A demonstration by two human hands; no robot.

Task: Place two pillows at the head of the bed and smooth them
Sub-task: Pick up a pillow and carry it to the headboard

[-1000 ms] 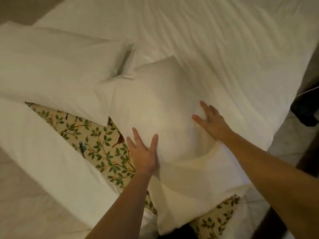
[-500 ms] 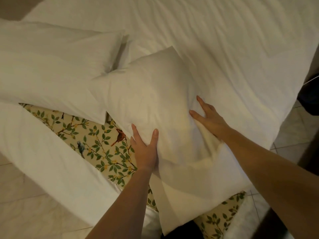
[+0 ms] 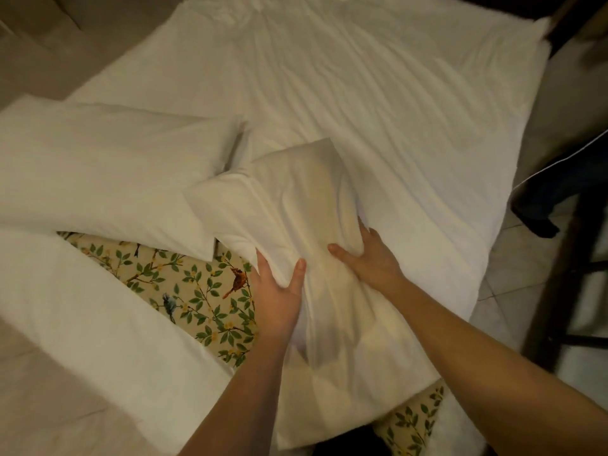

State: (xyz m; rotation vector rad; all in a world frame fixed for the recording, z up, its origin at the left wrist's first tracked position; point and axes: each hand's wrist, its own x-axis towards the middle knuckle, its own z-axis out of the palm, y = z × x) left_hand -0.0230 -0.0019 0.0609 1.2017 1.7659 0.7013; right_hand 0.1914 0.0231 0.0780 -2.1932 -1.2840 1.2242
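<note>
Two white pillows lie at the near end of the bed. The left pillow (image 3: 108, 162) rests flat on its own. The right pillow (image 3: 296, 205) sits tilted beside it, their corners almost touching. My left hand (image 3: 278, 291) clasps the right pillow's left edge, fingers under it and thumb on top. My right hand (image 3: 371, 258) presses on the same pillow from the right, fingers dug into the fabric, thumb spread. The fabric bunches between both hands.
A white sheet (image 3: 394, 110) covers the bed. A leaf-and-bird patterned mattress cover (image 3: 197, 291) shows near me. A folded white cloth (image 3: 82, 307) lies at lower left. Dark furniture (image 3: 566, 258) and tiled floor are on the right.
Both hands have slid toward me along the right pillow and closed in, squeezing it. The head camera has pulled back, showing more of the bed.
</note>
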